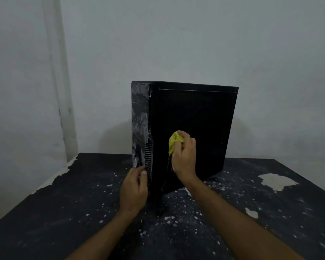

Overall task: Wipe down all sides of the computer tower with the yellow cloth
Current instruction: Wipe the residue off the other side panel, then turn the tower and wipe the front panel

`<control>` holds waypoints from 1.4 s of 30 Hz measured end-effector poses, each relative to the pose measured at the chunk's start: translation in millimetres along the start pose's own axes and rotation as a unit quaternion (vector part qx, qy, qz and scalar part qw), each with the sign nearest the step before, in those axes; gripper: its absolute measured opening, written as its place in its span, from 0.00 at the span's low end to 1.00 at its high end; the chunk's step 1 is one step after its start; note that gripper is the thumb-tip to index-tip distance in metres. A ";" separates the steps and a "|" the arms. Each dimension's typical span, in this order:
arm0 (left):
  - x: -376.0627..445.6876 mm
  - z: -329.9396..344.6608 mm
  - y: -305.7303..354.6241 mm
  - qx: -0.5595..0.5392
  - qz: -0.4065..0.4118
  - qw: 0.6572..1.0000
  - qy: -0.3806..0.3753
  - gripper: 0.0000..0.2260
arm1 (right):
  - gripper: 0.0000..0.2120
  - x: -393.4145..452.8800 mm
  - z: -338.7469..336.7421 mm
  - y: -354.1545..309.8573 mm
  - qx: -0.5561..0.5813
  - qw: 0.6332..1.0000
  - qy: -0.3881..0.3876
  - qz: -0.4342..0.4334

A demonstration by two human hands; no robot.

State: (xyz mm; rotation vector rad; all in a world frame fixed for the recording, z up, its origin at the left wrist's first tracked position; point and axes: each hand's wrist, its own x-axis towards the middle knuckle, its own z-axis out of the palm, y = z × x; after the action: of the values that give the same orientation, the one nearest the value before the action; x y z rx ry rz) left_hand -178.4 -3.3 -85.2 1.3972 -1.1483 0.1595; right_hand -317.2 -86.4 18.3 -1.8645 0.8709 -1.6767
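Note:
A black computer tower [193, 119] stands upright on the dark table [64, 212], one corner turned toward me. Its narrow front face on the left is smeared with grey dust; the broad side panel faces right. My right hand [184, 156] grips a bunched yellow cloth [174, 141] and presses it against the lower part of the side panel. My left hand [134, 188] holds the tower's near bottom corner, thumb by the vent slots, fingers around the dusty front face.
The table top is black with white specks and patches of peeled paint [278, 182] at the right. A pale wall [176, 44] rises close behind the tower. The table's left edge [51, 182] is chipped and light.

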 end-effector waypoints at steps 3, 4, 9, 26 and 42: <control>36.1 -10.5 -10.6 -0.034 -0.008 0.999 0.035 0.12 | 0.15 -8.7 1.3 -0.9 -0.004 1.000 -0.018 -0.010; 51.2 -11.5 -15.5 -0.051 -0.036 0.997 0.050 0.11 | 0.17 -11.3 3.9 -1.2 -0.003 1.000 -0.023 -0.012; 128.0 -15.5 -49.1 -0.178 -0.267 0.947 0.015 0.14 | 0.33 -20.7 25.2 -2.1 -0.026 0.998 -0.038 -0.034; 168.3 -9.4 -58.7 -0.176 -0.269 0.937 -0.133 0.22 | 0.30 -28.3 34.5 3.0 0.003 0.999 0.022 -0.029; 51.6 -22.5 61.2 -0.172 -0.148 0.971 -0.077 0.17 | 0.26 -69.7 -105.2 5.8 0.098 0.989 0.105 0.039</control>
State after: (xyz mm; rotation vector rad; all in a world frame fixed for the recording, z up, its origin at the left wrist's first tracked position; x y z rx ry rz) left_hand -183.3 3.9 -2.5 1.2653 -1.0214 -0.3517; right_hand -425.3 -33.1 -19.5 -1.5271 0.8159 -1.8603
